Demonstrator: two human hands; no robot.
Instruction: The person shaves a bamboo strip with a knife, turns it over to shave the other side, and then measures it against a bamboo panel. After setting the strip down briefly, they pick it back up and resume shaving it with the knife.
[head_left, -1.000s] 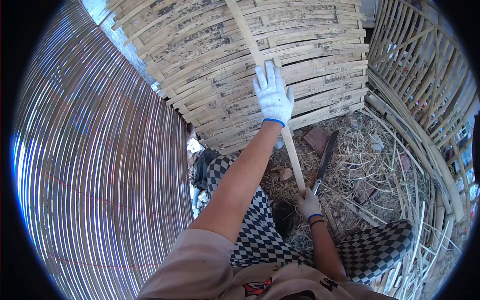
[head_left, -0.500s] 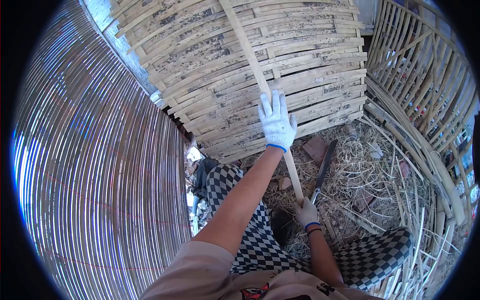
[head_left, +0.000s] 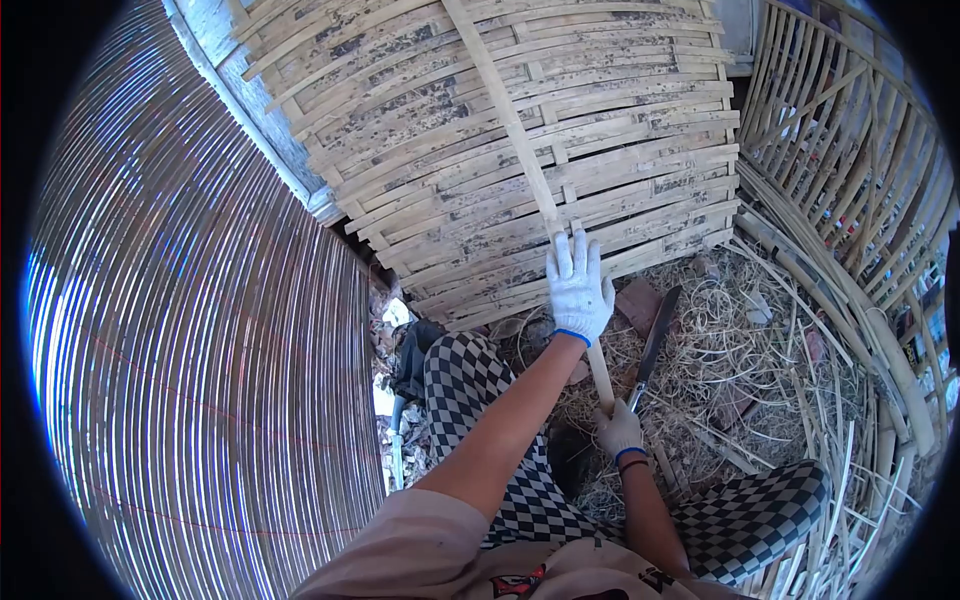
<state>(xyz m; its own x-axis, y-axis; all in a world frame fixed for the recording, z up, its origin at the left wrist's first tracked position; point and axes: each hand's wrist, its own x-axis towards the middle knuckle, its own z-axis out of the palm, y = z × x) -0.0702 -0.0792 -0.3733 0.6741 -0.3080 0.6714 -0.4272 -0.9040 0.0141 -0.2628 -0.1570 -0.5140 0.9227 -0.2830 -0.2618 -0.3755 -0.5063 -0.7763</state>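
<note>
A long pale bamboo strip runs from the top of the view down towards my lap, lying over a woven bamboo panel. My left hand, in a white knit glove with a blue cuff, rests flat on the strip with its fingers stretched out, near the panel's lower edge. Closer to my body, my gloved right hand is closed around the strip's near end. A long dark-bladed knife points away from me just right of the strip; its handle end reaches the right hand's fingers.
Curly bamboo shavings and broken brick pieces cover the ground. A large slatted bamboo screen curves along the left. On the right stand a bamboo lattice and bundled poles. My legs in checkered trousers are folded around the spot.
My left hand has slid along the strip towards my body, past the panel's lower edge. The right hand keeps its hold on the near end. The view has shifted slightly.
</note>
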